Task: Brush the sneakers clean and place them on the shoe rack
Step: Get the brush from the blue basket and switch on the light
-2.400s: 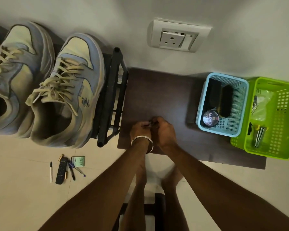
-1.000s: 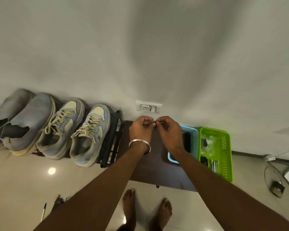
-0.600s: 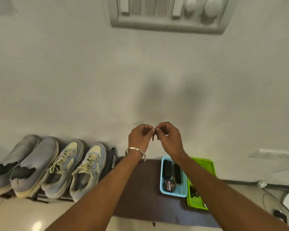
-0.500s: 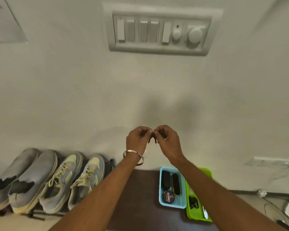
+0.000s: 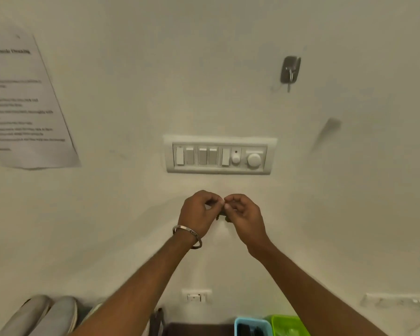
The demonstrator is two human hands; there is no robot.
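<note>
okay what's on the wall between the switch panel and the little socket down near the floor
In the head view, the left hand and right hand meet there, pinching a small dark item. Otherwise the wall between switch panel and socket is bare.

view has tilted up the wall: switch panel [image 5: 220,155] now mid-frame, sneakers [image 5: 38,316] nearly out at bottom.

Home entryway, I'm judging: wall switch panel [image 5: 219,155], adhesive hook [image 5: 290,69], taped paper notice [image 5: 22,100], shoes [image 5: 38,316] lining the floor below.
</note>
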